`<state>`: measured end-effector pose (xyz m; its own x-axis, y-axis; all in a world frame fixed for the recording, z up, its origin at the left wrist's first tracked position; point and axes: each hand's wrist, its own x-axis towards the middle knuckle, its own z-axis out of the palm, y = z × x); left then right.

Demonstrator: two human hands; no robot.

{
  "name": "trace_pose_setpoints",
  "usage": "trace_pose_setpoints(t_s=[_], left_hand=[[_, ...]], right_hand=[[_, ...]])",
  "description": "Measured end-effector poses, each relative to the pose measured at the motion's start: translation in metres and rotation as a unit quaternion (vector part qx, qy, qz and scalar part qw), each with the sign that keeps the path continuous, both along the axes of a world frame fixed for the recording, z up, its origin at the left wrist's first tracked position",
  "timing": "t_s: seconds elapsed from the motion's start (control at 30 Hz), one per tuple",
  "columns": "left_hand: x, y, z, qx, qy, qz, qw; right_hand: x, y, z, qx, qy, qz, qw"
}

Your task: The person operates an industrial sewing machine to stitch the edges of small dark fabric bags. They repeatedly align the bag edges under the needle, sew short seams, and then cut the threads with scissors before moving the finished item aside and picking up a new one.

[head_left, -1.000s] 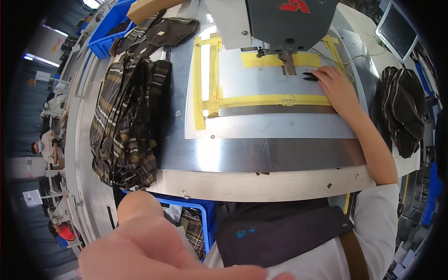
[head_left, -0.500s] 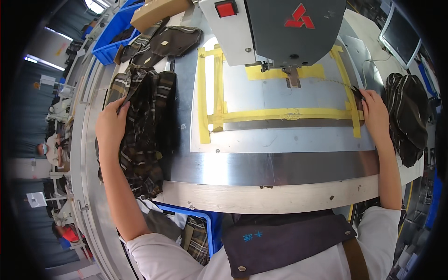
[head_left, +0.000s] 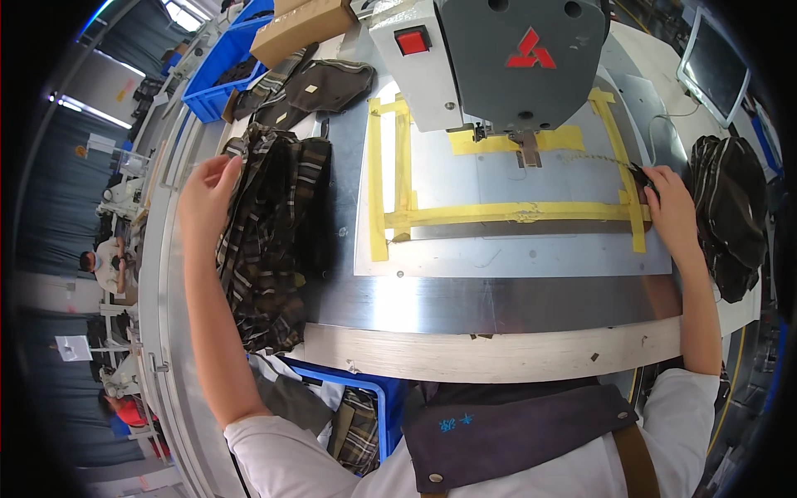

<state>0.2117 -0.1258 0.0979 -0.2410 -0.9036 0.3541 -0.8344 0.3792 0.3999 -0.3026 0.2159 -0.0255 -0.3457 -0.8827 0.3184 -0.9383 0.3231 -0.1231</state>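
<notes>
On the left, my left hand [head_left: 209, 199] is closed at the far left edge of a heap of dark plaid fabric pieces [head_left: 270, 241]. Its thumb and fingers pinch together at the cloth's edge, and the fingertips are partly hidden. At the right side of the metal plate, my right hand [head_left: 671, 206] is closed around a small dark pointed tool [head_left: 639, 176], mostly covered by the fingers. A thin thread chain [head_left: 594, 157] runs from near the sewing machine head [head_left: 519, 70] toward that tool.
Yellow tape [head_left: 498, 214] frames part of the metal plate. Dark sewn pieces [head_left: 728, 220] lie stacked at the right. Brown pieces [head_left: 328, 85], a cardboard box [head_left: 303, 31] and a blue crate [head_left: 217, 98] are at the far left. A blue bin [head_left: 390, 407] stands below the table edge.
My left hand has moved up along the heap's left edge, and the cloth there has shifted. My right hand stays at the plate's right side. The whole view has moved slightly.
</notes>
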Motion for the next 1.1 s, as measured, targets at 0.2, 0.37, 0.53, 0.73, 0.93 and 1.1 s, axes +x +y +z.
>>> trace_pose_setpoints(t_s=[0.2,0.37,0.53,0.73,0.93,1.1], left_hand=[[-0.021,-0.021,0.005,-0.049,-0.167,0.053,0.983],[0.024,0.007,0.042,-0.153,0.017,0.020,0.988],[0.007,0.078,0.090,-0.028,0.397,-0.125,0.909],[-0.059,0.175,0.082,0.048,0.505,-0.317,0.802],[-0.138,0.188,0.010,0.400,0.506,-0.260,0.718],[-0.156,0.144,-0.076,0.402,0.301,-0.198,0.842]], right_hand=[[0.008,-0.001,-0.002,-0.014,-0.006,0.031,0.999],[0.018,0.013,0.013,-0.033,-0.064,0.065,0.995],[0.057,-0.001,0.033,-0.017,-0.217,0.143,0.965],[0.151,-0.041,0.081,-0.076,-0.508,0.380,0.769],[0.158,-0.041,0.079,-0.135,-0.758,0.182,0.611],[0.139,-0.046,0.029,-0.063,-0.749,0.046,0.658]])
